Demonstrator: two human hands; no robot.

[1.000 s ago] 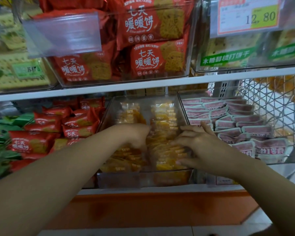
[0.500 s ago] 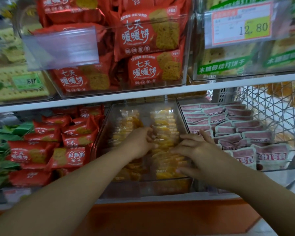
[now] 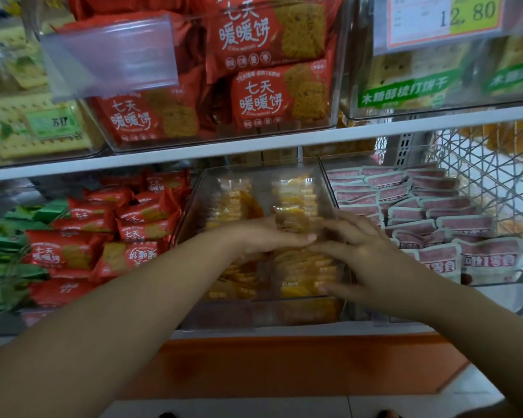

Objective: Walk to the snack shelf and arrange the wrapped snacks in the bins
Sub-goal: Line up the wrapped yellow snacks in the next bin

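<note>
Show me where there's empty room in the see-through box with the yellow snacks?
Bare floor shows at the back of the clear bin, behind the yellow snacks, plus a thin gap between their two rows. The front is crowded: left hand holds a packet, right hand rests on the yellow snacks. The red snacks and pink snacks alongside are packed tight.

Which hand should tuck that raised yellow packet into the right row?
Left, likely: the left hand pinches the raised yellow packet, while the right hand lies spread on the front packets of that row.
</note>
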